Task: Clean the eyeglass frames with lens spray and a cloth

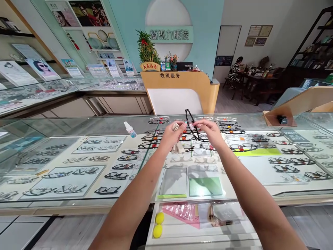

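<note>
My left fingers [182,126] hold a pale cloth [178,148]; my right fingers [202,124] grip black-framed glasses [193,129], clear above the glass surface [109,127].

The left hand [170,137] partly hides a pale cloth [178,148], lettering on a white bottle [130,129] and framed certificates [254,30] is too small to read, and the frame's bottom edge crops both forearms [140,187].
</note>
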The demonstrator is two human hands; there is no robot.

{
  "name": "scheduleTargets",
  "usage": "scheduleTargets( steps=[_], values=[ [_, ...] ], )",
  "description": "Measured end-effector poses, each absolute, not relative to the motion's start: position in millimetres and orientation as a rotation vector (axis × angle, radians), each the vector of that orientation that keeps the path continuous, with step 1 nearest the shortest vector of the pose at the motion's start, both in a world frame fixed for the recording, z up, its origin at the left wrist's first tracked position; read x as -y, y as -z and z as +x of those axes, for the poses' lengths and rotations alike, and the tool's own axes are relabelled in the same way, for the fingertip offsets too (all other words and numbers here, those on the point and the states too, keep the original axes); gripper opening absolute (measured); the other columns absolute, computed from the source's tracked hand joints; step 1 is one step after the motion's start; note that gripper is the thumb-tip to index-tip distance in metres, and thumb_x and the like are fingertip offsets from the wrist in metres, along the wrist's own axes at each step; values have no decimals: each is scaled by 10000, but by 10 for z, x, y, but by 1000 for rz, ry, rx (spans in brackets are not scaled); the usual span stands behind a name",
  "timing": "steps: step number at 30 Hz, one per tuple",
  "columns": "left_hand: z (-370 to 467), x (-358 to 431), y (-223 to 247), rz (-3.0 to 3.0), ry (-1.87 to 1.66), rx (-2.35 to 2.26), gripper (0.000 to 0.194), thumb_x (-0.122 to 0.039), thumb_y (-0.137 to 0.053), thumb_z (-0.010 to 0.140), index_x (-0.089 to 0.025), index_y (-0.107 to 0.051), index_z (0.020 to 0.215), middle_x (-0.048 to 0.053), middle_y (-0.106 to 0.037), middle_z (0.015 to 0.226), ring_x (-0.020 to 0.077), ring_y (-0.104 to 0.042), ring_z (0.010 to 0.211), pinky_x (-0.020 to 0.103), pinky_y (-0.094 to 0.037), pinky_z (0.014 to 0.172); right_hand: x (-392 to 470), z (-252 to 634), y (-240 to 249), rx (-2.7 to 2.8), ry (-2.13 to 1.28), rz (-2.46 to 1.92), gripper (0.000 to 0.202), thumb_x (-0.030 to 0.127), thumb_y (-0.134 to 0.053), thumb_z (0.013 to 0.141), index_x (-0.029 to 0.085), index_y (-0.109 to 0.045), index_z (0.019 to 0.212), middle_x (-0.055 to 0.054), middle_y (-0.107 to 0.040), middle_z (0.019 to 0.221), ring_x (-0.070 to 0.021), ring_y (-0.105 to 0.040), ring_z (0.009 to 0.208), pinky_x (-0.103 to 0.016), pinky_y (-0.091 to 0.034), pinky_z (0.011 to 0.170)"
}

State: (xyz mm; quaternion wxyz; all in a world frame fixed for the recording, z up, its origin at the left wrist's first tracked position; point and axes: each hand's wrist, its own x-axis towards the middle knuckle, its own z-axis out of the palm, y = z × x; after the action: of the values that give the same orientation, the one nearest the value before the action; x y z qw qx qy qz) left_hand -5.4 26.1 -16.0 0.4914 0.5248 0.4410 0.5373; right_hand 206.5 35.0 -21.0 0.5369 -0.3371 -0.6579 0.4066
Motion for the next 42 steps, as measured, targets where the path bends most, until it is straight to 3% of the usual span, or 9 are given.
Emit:
scheduleTargets(
  steps=[10, 15, 18, 27, 36, 42],
  values=[
    [-22, -277, 222, 1410, -1445, -1100, 465, -610, -924, 758, -199, -762, 905, -41, -537, 619, 125, -436, 565, 266, -310, 535, -308, 2028, 208, 1574, -1076, -767, 225, 483, -794, 915, 273, -842, 980, -27, -823, 1029, -230, -703, 999, -365, -560, 928],
    [-25, -281, 244, 1456, -1480, -1083, 432, -577, -916, 767, -192, -773, 901, -42, -529, 619, 129, -432, 579, 273, -328, 565, -360, 2023, 244, 1426, -1152, -788, 359, 512, -950, 769, 261, -708, 854, 11, -730, 885, -186, -648, 881, -329, -542, 870],
    [-31, -284, 259, 1493, -1495, -1109, 413, -564, -903, 780, -193, -771, 903, -42, -526, 632, 135, -443, 608, 275, -335, 582, -360, 2018, 246, 1412, -1221, -800, 372, 510, -978, 728, 259, -759, 895, 18, -723, 898, -173, -631, 877, -320, -530, 870],
    [-16, -309, 270, 1428, -1358, -1030, 597, -685, -974, 667, -197, -725, 902, -57, -499, 614, 115, -402, 550, 268, -296, 530, -391, 2017, 322, 1210, -1558, -723, 404, 481, -1061, 630, 229, -793, 797, 21, -687, 811, -140, -588, 769, -306, -489, 776],
    [-1, -306, 267, 1404, -1338, -997, 594, -692, -952, 684, -197, -698, 893, -64, -473, 611, 108, -421, 521, 255, -290, 499, -398, 2062, 315, 1212, -1633, -660, 347, 457, -1030, 696, 243, -780, 806, -9, -781, 851, -184, -706, 877, -301, -535, 801],
    [-12, -272, 230, 1394, -1348, -1012, 459, -596, -900, 759, -208, -683, 874, -48, -493, 617, 120, -447, 545, 242, -287, 501, -418, 2082, 306, 1135, -1592, -632, 362, 436, -1023, 694, 246, -742, 820, -12, -806, 896, -181, -727, 860, -294, -552, 755]
  ],
)
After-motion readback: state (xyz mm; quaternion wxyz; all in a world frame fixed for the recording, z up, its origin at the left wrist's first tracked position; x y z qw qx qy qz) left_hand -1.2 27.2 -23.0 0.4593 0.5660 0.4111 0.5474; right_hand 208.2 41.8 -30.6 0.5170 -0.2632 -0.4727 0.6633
